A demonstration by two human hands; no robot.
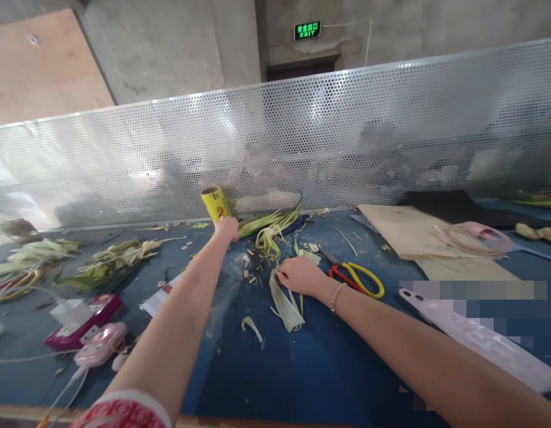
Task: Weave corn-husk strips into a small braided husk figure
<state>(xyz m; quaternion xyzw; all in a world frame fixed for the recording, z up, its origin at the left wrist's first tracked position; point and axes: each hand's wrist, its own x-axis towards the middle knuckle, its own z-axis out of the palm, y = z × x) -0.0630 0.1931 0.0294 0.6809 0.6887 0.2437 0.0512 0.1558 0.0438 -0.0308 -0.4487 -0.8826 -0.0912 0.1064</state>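
My left hand reaches far forward and is closed around the lower end of a yellow printed tube, which leans to the left with its open end up. Beside it, green corn husks lie along the perforated screen. My right hand is lower and nearer, its fingers pinched at the top of a pale corn husk strip that lies down on the table. Scissors with red and yellow handles lie just right of that hand, blades pointing away.
A perforated metal screen closes the blue table's far side. At left are husk heaps, a purple box, a pink case and cables. Brown paper, a pink coil and a phone lie right.
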